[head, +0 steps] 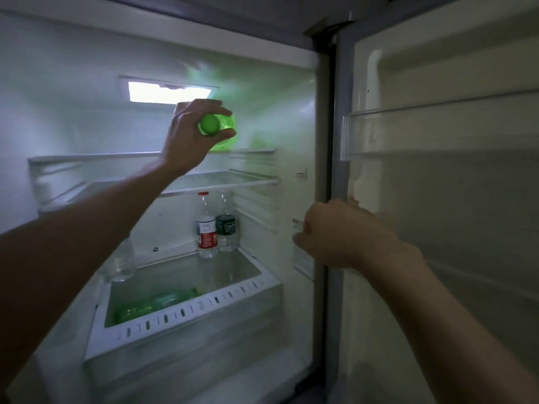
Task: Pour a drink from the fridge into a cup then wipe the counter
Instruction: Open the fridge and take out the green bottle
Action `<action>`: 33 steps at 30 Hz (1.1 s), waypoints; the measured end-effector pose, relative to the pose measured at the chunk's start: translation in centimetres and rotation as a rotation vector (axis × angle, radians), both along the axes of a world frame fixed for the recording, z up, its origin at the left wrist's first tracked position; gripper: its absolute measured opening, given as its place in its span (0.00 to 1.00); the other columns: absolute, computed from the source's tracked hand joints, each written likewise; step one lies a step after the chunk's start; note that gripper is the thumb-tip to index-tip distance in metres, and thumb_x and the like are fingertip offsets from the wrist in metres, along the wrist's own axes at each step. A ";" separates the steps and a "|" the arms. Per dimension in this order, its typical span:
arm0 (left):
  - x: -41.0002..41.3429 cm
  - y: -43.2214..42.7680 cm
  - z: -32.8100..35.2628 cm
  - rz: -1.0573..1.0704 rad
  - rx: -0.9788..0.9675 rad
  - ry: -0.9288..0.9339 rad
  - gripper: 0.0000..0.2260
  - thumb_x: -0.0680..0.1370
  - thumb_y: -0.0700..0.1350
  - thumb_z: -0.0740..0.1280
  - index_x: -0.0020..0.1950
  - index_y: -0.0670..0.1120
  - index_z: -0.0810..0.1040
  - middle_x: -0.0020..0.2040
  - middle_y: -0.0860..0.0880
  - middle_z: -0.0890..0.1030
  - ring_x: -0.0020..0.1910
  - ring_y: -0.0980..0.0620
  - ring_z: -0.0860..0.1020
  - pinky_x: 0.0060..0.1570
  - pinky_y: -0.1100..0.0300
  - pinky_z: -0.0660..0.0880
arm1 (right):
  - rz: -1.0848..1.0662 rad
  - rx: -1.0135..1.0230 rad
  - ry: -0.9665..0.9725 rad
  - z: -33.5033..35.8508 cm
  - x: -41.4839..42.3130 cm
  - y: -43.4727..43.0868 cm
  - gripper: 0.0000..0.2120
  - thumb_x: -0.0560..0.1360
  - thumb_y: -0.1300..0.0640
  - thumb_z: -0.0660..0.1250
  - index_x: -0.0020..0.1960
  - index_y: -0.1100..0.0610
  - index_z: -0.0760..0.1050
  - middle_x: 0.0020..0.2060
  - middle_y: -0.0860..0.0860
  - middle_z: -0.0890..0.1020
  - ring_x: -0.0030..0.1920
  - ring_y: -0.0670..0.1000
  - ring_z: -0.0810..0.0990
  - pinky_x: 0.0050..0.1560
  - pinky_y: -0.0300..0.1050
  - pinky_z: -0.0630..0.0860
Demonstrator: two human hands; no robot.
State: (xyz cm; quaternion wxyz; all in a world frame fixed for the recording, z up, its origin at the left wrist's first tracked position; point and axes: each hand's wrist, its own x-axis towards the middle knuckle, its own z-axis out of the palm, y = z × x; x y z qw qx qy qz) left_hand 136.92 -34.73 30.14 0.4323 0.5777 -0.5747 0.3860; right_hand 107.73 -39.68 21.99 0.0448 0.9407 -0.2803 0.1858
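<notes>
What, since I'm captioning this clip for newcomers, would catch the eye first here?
The bright green bottle, gripped near its cap by the left hand at the fridge's top shelf, glows just below the lit fridge lamp. Lower down, two clear water bottles, one red-labelled and one dark-labelled, stand at the back of the lowest shelf. The right hand hovers, fingers curled, by the open door.

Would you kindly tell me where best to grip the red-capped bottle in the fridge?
Probably around its labelled middle, from the front-left: the red-capped bottle stands upright, a dark-labelled bottle crowds its right, and a shelf sits just above its cap.
</notes>
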 end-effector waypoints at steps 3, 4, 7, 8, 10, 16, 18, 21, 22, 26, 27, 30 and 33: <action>-2.3 -0.2 -0.3 -0.050 -0.106 0.055 0.25 0.69 0.58 0.73 0.63 0.49 0.79 0.57 0.53 0.80 0.59 0.48 0.73 0.58 0.68 0.64 | 0.000 0.008 0.031 0.1 0.2 0.1 0.17 0.78 0.49 0.60 0.34 0.53 0.62 0.34 0.50 0.68 0.33 0.50 0.69 0.32 0.42 0.63; -2.9 -0.2 -0.2 -0.046 -0.113 0.086 0.28 0.68 0.60 0.73 0.65 0.50 0.77 0.57 0.53 0.81 0.59 0.48 0.72 0.58 0.67 0.65 | 0.004 0.025 0.023 0.1 0.2 0.1 0.17 0.78 0.49 0.60 0.34 0.53 0.62 0.33 0.50 0.68 0.33 0.50 0.69 0.32 0.41 0.64; -3.4 -0.3 0.0 0.022 -0.115 0.157 0.34 0.65 0.68 0.71 0.66 0.52 0.74 0.56 0.53 0.80 0.60 0.49 0.71 0.59 0.53 0.70 | 0.023 0.080 -0.008 0.3 -0.1 -0.1 0.17 0.78 0.48 0.61 0.33 0.54 0.64 0.32 0.49 0.69 0.36 0.52 0.73 0.36 0.42 0.68; -3.4 -0.4 0.1 0.052 -0.112 0.162 0.35 0.63 0.69 0.70 0.64 0.52 0.76 0.57 0.51 0.79 0.61 0.48 0.72 0.59 0.50 0.70 | 0.029 0.096 -0.015 0.3 -0.2 -0.2 0.17 0.78 0.48 0.61 0.33 0.54 0.63 0.32 0.50 0.69 0.38 0.53 0.74 0.38 0.42 0.69; -3.5 -0.6 0.2 0.058 -0.069 0.172 0.34 0.62 0.70 0.70 0.60 0.50 0.78 0.58 0.49 0.77 0.61 0.47 0.72 0.59 0.55 0.70 | 0.039 0.124 -0.025 0.1 -0.3 -0.4 0.18 0.77 0.49 0.62 0.32 0.54 0.62 0.31 0.50 0.68 0.38 0.53 0.73 0.39 0.42 0.69; -2.9 -0.5 1.0 0.010 0.095 0.124 0.32 0.63 0.60 0.78 0.60 0.46 0.75 0.57 0.45 0.76 0.57 0.48 0.73 0.51 0.67 0.65 | 0.048 0.118 -0.039 0.0 -0.2 -1.0 0.18 0.77 0.49 0.61 0.32 0.54 0.62 0.31 0.50 0.69 0.37 0.53 0.73 0.39 0.42 0.70; -2.7 -0.3 1.5 0.049 0.163 0.072 0.36 0.60 0.63 0.78 0.61 0.45 0.74 0.57 0.44 0.76 0.57 0.47 0.73 0.52 0.62 0.66 | 0.045 0.120 -0.041 0.0 -0.3 -1.1 0.18 0.77 0.49 0.61 0.32 0.54 0.63 0.32 0.50 0.69 0.37 0.53 0.73 0.40 0.42 0.70; -2.1 0.0 2.0 0.118 0.274 0.003 0.44 0.55 0.70 0.74 0.63 0.48 0.71 0.60 0.45 0.74 0.58 0.46 0.70 0.55 0.59 0.66 | 0.048 0.128 -0.044 0.0 -0.4 -1.2 0.18 0.77 0.48 0.62 0.32 0.54 0.63 0.31 0.50 0.69 0.38 0.53 0.73 0.40 0.43 0.70; -1.8 0.0 2.0 0.137 0.303 -0.029 0.45 0.54 0.70 0.74 0.65 0.49 0.70 0.61 0.45 0.74 0.59 0.45 0.70 0.57 0.57 0.67 | 0.053 0.131 -0.047 0.0 -0.4 -1.2 0.18 0.77 0.48 0.62 0.32 0.54 0.63 0.31 0.50 0.69 0.37 0.53 0.73 0.40 0.43 0.70; -1.3 0.0 1.7 0.190 0.343 -0.107 0.44 0.57 0.52 0.83 0.69 0.45 0.68 0.61 0.41 0.71 0.58 0.43 0.68 0.56 0.51 0.70 | 0.056 0.128 -0.059 0.0 -0.6 -1.3 0.17 0.77 0.49 0.63 0.32 0.54 0.64 0.31 0.50 0.69 0.36 0.53 0.73 0.40 0.43 0.71; -1.4 0.0 1.7 0.195 0.337 -0.117 0.43 0.57 0.47 0.83 0.69 0.43 0.68 0.60 0.40 0.71 0.58 0.42 0.69 0.55 0.50 0.71 | 0.055 0.120 -0.062 -0.1 -0.7 -1.3 0.16 0.76 0.50 0.63 0.33 0.54 0.65 0.32 0.50 0.69 0.36 0.53 0.73 0.40 0.43 0.71; -1.9 0.3 1.5 0.205 0.285 -0.096 0.39 0.58 0.48 0.78 0.66 0.41 0.68 0.58 0.39 0.72 0.56 0.41 0.70 0.54 0.47 0.73 | 0.060 0.124 -0.062 0.0 -0.9 -1.4 0.15 0.76 0.50 0.63 0.33 0.54 0.65 0.32 0.50 0.70 0.37 0.53 0.72 0.39 0.43 0.70; -2.9 0.4 0.9 0.188 0.158 0.019 0.37 0.60 0.47 0.76 0.66 0.44 0.68 0.59 0.42 0.73 0.57 0.42 0.71 0.55 0.52 0.72 | 0.084 0.145 -0.073 0.1 -1.2 -1.5 0.17 0.76 0.50 0.63 0.32 0.54 0.64 0.31 0.50 0.69 0.37 0.54 0.73 0.40 0.43 0.71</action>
